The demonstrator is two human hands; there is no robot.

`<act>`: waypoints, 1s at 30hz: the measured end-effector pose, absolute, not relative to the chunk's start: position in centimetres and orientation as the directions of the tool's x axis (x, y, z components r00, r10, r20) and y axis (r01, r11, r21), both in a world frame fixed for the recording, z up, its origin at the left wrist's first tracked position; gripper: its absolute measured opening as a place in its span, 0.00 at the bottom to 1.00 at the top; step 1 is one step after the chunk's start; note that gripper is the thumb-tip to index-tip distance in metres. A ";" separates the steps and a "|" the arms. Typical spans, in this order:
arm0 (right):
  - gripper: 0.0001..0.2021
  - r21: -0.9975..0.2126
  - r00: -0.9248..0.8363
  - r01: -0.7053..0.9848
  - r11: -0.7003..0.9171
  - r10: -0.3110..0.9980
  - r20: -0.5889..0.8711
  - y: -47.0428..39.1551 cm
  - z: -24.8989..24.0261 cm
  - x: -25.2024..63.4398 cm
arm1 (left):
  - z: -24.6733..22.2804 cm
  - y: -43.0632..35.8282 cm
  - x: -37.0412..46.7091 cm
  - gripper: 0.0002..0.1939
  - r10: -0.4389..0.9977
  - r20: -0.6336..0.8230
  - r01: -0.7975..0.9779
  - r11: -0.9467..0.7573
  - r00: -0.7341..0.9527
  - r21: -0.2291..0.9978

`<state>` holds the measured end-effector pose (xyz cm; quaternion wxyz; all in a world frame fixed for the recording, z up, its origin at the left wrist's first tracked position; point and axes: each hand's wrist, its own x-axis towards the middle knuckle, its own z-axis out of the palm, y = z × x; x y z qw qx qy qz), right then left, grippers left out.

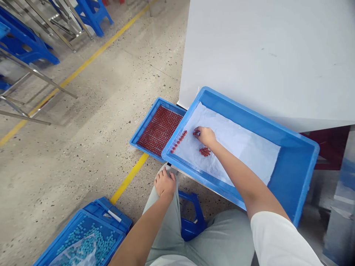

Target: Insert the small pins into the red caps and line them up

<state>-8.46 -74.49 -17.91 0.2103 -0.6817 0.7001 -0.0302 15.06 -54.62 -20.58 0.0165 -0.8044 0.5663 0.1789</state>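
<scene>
My right hand (206, 137) is over the white sheet (238, 144) in the large blue tray (257, 118). Its thumb and forefinger pinch a small red disc-like piece (195, 133). Just below that hand lies a little heap of similar red pieces (205, 152). Along the tray's left end runs a single row of red round pieces (179, 141), spaced apart on the sheet. My left hand (165, 183) rests on my left knee with its fingers laid out, holding nothing.
A smaller blue tray (144, 147) filled with rows of red pieces is at the left, partly under the large tray. A white table (263, 55) extends behind. Lower left, a blue crate (80, 214) holds turquoise pieces. Blue stools (94, 16) and metal frames stand farther off.
</scene>
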 end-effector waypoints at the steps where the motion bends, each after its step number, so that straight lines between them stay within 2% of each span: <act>1: 0.14 -0.338 0.017 -0.938 0.071 -0.969 -0.248 -74.7 -18.0 -8.4 | -20.6 -54.6 15.1 0.25 -0.906 -0.303 -0.917 -0.358 0.295 0.176; 14: 0.16 -0.468 0.064 -0.883 0.044 -0.975 -0.213 -77.5 -18.6 -6.4 | -20.6 -54.7 15.2 0.25 -0.901 -0.323 -0.914 -0.361 0.290 0.184; 23: 0.16 -0.454 0.052 -0.889 0.059 -0.972 -0.227 -77.5 -17.2 -6.3 | -20.7 -54.7 15.2 0.25 -0.902 -0.319 -0.918 -0.357 0.290 0.174; 28: 0.14 -0.401 -0.070 -0.906 0.131 -0.984 -0.164 -76.5 -14.9 -9.7 | -20.6 -54.7 15.2 0.25 -0.900 -0.318 -0.915 -0.364 0.297 0.175; 30: 0.14 -0.374 -0.086 -0.915 0.154 -0.978 -0.190 -75.4 -14.2 -11.4 | -20.5 -54.7 15.3 0.25 -0.902 -0.317 -0.916 -0.359 0.292 0.177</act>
